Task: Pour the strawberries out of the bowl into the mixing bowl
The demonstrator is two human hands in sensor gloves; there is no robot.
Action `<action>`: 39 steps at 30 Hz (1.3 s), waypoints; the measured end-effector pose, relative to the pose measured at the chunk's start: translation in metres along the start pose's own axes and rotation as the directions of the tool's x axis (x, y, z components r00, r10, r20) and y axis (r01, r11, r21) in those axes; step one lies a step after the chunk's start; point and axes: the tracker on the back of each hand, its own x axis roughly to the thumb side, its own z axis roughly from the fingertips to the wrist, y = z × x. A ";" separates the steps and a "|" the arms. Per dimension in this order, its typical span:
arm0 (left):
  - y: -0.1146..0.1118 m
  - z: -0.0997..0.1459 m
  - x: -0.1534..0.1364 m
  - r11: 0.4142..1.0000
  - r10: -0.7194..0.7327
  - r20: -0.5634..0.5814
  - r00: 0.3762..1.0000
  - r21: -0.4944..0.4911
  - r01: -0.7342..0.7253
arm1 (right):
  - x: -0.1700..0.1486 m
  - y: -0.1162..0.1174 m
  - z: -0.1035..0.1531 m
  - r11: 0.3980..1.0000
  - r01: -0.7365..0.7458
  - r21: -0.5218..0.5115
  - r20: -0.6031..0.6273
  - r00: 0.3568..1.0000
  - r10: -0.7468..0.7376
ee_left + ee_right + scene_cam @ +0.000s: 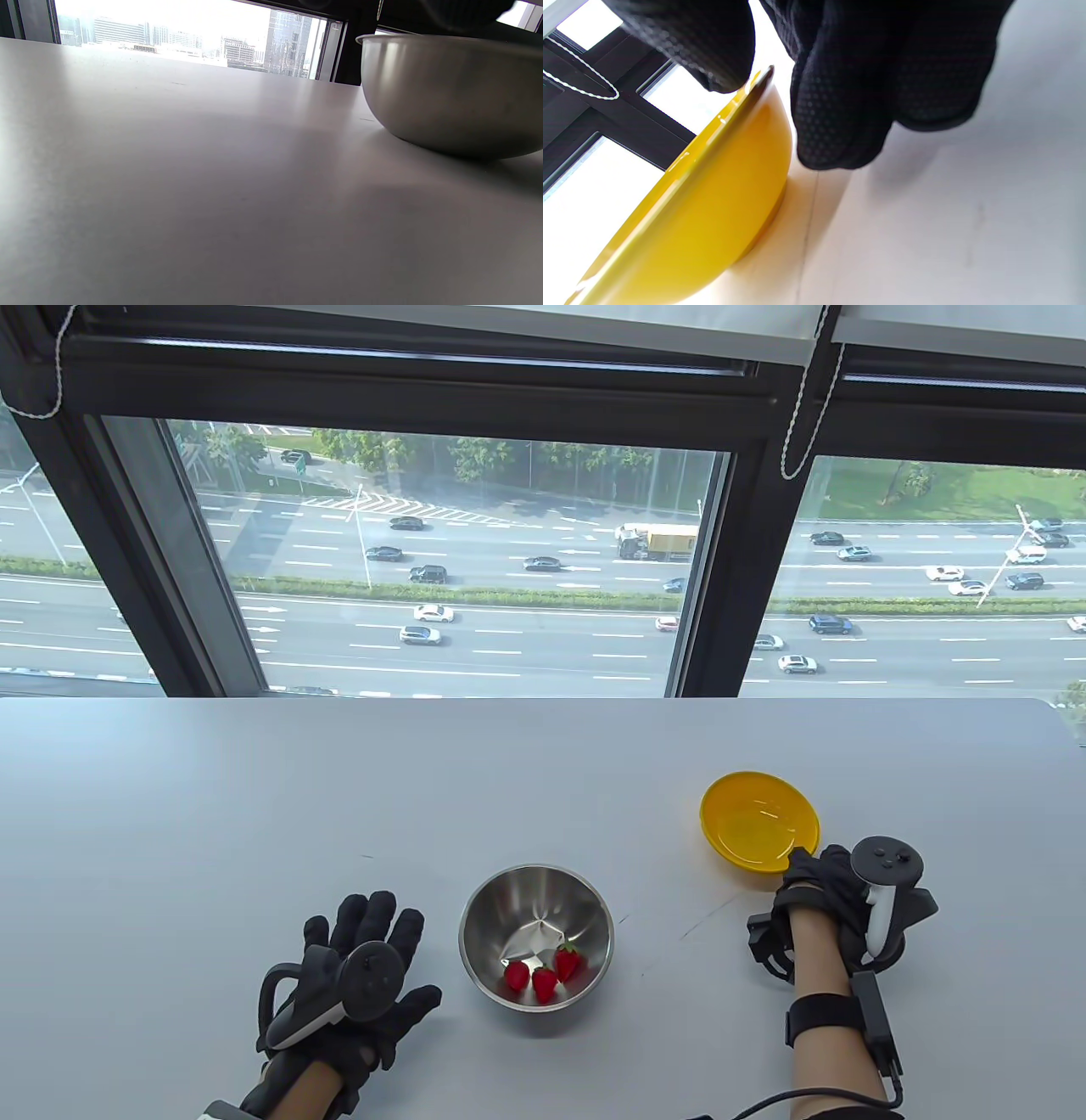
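The yellow bowl [759,823] stands empty on the table at the right; it also shows in the right wrist view [712,203]. My right hand [802,869] is at its near rim. The thumb [712,55] lies at the rim, and the fingers [848,106] hang just off the outer wall with a thin gap. The steel mixing bowl [475,899] stands in the middle with three red strawberries [543,976] inside; its side shows in the left wrist view [454,93]. My left hand [365,950] rests flat on the table left of it, fingers spread, holding nothing.
The grey table [254,814] runs back to a window [475,560] along its far edge. A cable [814,1099] trails from my right wrist at the near edge.
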 end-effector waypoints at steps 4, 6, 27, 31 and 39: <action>0.000 0.000 0.000 1.000 0.000 0.002 1.000 0.003 0.000 | 0.000 -0.006 0.003 1.000 -0.014 -0.011 0.019 1.000 0.015; 0.000 0.000 0.000 1.000 0.000 0.003 1.000 0.004 0.000 | 0.001 -0.009 0.005 0.999 -0.034 -0.008 0.028 0.999 0.034; 0.003 0.000 -0.002 0.999 0.011 0.005 1.000 0.035 -0.011 | 0.040 -0.041 0.061 0.970 -0.241 -0.016 0.274 0.932 0.237; 0.003 0.000 -0.003 0.999 0.012 0.006 1.000 0.038 -0.012 | 0.047 -0.039 0.074 0.963 -0.268 -0.009 0.340 0.905 0.255; 0.003 0.000 -0.003 0.999 0.012 0.010 1.000 0.044 -0.012 | 0.057 -0.029 0.109 0.946 -0.325 -0.017 0.497 0.818 0.290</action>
